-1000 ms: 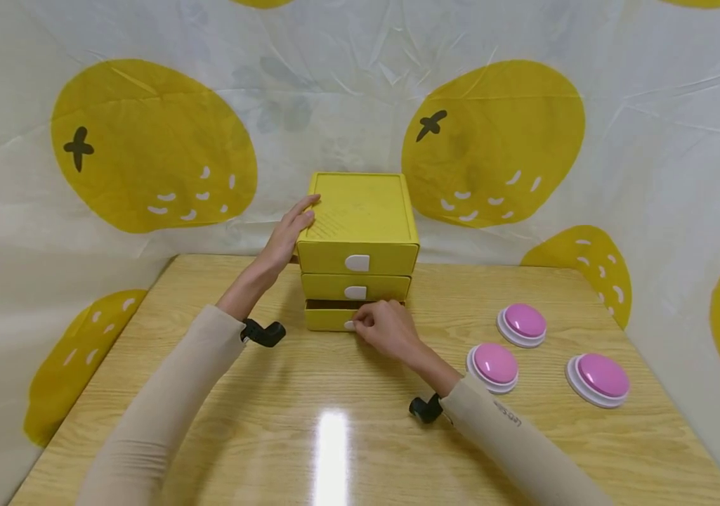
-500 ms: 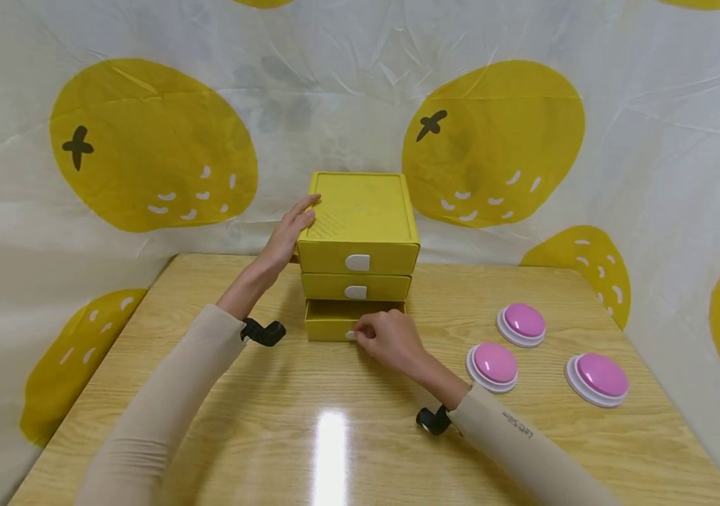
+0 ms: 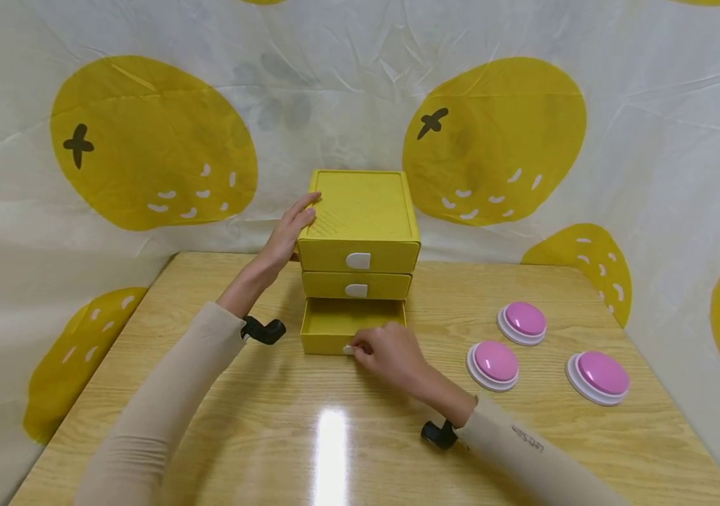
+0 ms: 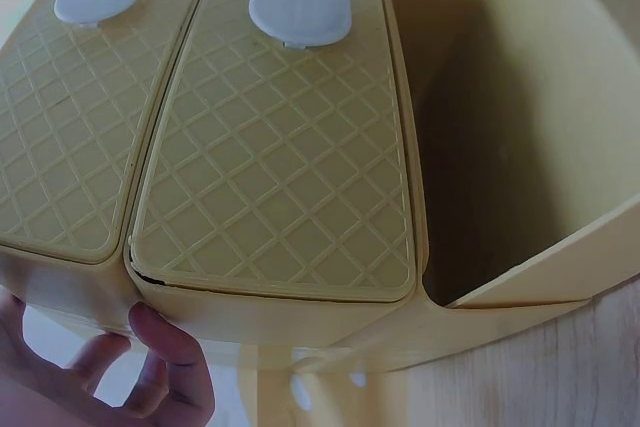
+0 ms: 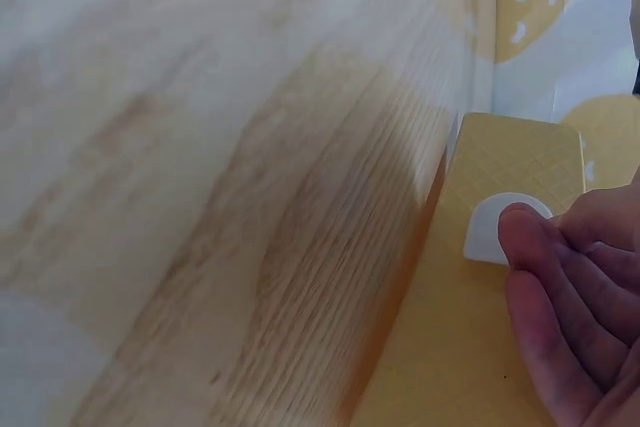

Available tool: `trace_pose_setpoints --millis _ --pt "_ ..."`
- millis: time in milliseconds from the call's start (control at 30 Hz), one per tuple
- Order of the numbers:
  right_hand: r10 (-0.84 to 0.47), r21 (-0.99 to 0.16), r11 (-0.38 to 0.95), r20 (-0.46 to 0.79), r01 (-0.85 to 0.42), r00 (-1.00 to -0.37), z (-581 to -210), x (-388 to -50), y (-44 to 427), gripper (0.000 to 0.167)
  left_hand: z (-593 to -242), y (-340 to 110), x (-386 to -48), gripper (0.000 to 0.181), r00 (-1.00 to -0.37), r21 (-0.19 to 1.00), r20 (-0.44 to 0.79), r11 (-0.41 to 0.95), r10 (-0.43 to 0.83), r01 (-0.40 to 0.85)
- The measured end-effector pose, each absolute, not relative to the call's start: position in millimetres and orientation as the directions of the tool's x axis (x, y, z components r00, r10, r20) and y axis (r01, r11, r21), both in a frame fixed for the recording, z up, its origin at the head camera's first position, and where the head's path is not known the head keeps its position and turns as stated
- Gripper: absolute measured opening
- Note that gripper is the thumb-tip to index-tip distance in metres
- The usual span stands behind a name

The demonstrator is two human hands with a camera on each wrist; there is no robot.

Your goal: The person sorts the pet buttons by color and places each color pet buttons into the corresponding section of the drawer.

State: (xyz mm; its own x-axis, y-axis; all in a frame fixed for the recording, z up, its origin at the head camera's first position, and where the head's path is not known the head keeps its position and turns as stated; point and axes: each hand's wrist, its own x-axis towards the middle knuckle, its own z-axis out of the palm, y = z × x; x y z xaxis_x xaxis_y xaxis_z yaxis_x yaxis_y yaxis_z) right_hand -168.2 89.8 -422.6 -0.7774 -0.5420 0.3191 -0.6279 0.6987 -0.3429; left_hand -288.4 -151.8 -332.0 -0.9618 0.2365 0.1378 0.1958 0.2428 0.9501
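Observation:
A yellow three-drawer cabinet (image 3: pixel 362 204) stands at the back of the table. Its bottom drawer (image 3: pixel 322 344) is pulled partway out, and no item shows in the visible part of its inside (image 4: pixel 530 97). My right hand (image 3: pixel 391 358) pinches that drawer's white handle (image 5: pixel 487 232) between thumb and finger. On the cabinet's left side rests my left hand (image 3: pixel 284 235), its fingers reaching up to the top edge. The top drawer (image 3: pixel 328 258) and middle drawer (image 3: pixel 324 284) are closed, each with a white tab handle.
To the right on the wooden table (image 3: pixel 258 436) sit three pink push buttons with white bases: a back one (image 3: pixel 525 320), a front one (image 3: pixel 495 362) and a right one (image 3: pixel 603 374). A white curtain (image 3: pixel 334 84) with yellow fruit shapes hangs behind and beside the table.
The bottom drawer has slid out toward me, from a narrow gap to a wide one, with my right hand pulling its handle. My left hand has stayed on the cabinet.

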Motion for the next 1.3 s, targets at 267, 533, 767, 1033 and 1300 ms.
trace_pose_setpoints --millis 267,533,767,1033,1300 --pt "-0.56 -0.314 0.698 0.32 -0.643 -0.764 -421.1 -156.1 90.9 0.007 -332.6 -152.0 -289.9 0.056 -0.962 0.948 0.145 0.245 0.232 0.202" --pt "-0.568 -0.301 0.697 0.322 -0.651 -0.757 -421.2 -143.3 92.8 0.007 -332.0 -151.7 -289.1 0.055 -0.96 0.947 0.154 0.243 0.232 0.211" --pt "-0.563 -0.307 0.7 0.319 -0.645 -0.762 -420.5 -134.0 93.9 0.007 -332.3 -150.9 -288.7 0.056 -0.958 0.945 0.169 0.24 0.231 0.224" --pt "-0.567 -0.305 0.696 0.322 -0.65 -0.758 -420.7 -127.4 92.9 0.007 -333.2 -153.3 -289.3 0.056 -0.96 0.943 0.159 0.252 0.23 0.216" --pt "-0.565 -0.301 0.695 0.334 -0.653 -0.755 -421.8 -120.4 91.7 0.006 -332.4 -151.6 -287.7 0.055 -0.959 0.95 0.151 0.233 0.24 0.208"
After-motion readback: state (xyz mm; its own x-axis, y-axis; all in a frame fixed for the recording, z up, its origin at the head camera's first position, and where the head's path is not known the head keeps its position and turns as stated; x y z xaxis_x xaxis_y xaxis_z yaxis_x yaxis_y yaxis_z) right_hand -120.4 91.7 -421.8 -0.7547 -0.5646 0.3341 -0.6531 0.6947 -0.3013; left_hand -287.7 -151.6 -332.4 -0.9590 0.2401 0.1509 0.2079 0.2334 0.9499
